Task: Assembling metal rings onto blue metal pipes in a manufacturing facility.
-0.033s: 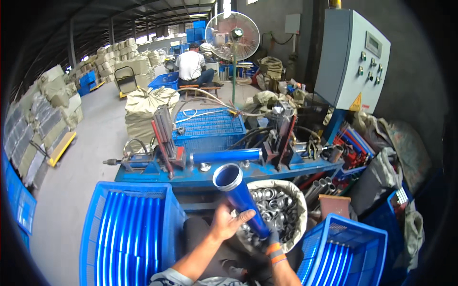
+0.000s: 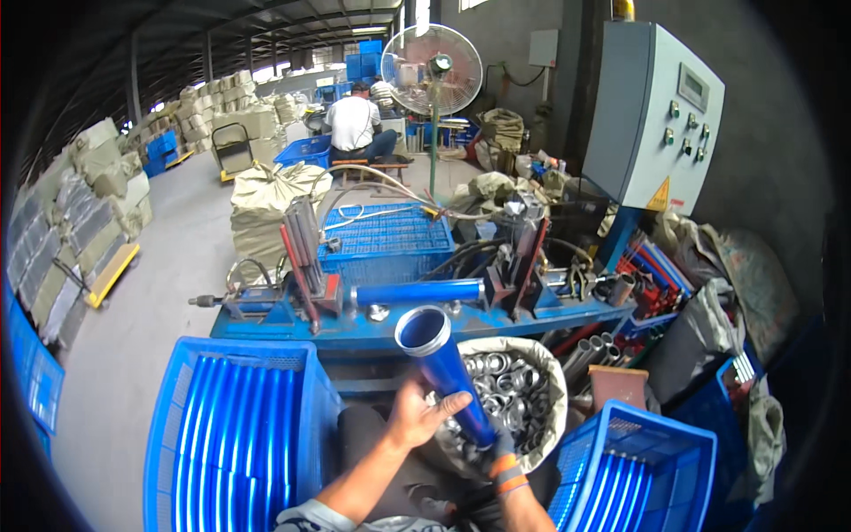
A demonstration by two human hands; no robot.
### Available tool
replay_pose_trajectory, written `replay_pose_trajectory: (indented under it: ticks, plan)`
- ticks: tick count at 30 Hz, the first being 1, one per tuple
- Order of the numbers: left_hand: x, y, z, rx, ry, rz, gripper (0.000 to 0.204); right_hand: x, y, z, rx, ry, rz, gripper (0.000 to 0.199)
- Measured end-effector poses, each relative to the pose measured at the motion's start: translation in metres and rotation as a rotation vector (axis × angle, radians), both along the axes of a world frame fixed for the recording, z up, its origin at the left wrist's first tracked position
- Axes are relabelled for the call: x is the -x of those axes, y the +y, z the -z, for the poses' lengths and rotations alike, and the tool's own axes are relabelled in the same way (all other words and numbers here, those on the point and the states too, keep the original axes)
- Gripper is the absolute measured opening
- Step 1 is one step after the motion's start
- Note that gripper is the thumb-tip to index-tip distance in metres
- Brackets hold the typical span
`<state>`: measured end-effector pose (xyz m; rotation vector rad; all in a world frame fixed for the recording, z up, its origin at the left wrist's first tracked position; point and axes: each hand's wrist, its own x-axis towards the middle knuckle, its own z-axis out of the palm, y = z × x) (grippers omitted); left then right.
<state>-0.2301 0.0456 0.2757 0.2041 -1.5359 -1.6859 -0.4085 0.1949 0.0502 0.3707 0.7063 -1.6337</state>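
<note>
A shiny blue metal tube [image 2: 455,377] is held at a slant between my two hands, its open end with a silver ring turned up toward me. My left hand [image 2: 418,417] is closed on the tube's side, thumb laid across it. At the lower end my right hand [image 2: 496,450], darkly gloved with an orange band at the wrist, grips the tube; its fingers are partly hidden. Below and behind the tube stands a whitish sack [image 2: 561,390] full of silver metal rings [image 2: 510,381]. Another blue tube [image 2: 418,292] lies across the machine bench [image 2: 567,312] ahead.
Blue crates with tubes stand at left [image 2: 310,372] and right [image 2: 700,439]. A grey control box [image 2: 620,115] rises at right. Behind the bench are a blue crate [image 2: 386,235], tied sack [image 2: 275,213] and fan [image 2: 433,71]. Farther back a person [image 2: 355,124] sits, facing away.
The view has shifted very slightly. Both hands keep the same hold on the tube, and nothing else has visibly moved.
</note>
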Motion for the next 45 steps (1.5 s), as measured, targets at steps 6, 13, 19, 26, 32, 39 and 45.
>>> replay_pose_trajectory:
  ticks: [6,13,19,26,32,39,45]
  plan:
    - [-0.018,-0.017,-0.023,0.007,0.17,-0.051,0.086,-0.02,-0.005,0.002,0.016,0.203,-0.144,0.075]
    - [-0.035,-0.101,-0.063,-0.23,0.566,-0.112,0.062,-0.045,0.023,0.005,0.03,0.323,0.081,0.063]
    - [-0.057,-0.126,-0.054,-0.223,0.511,-0.04,0.029,-0.068,0.024,-0.002,-0.05,0.283,0.134,0.048]
    - [-0.066,-0.143,-0.046,-0.161,0.508,-0.023,0.035,-0.067,0.015,-0.012,-0.066,0.242,0.09,0.045]
    - [-0.062,-0.142,-0.019,-0.156,0.506,-0.159,0.119,-0.055,-0.02,-0.04,-0.003,0.271,-0.038,0.048]
    - [-0.132,-0.125,0.13,-0.548,0.106,-0.281,0.057,0.004,-0.144,-0.071,0.046,0.827,-0.322,0.08]
    - [-0.191,-0.159,0.141,-0.703,0.21,-0.465,0.041,0.092,-0.337,-0.076,-0.087,1.895,-0.194,0.073]
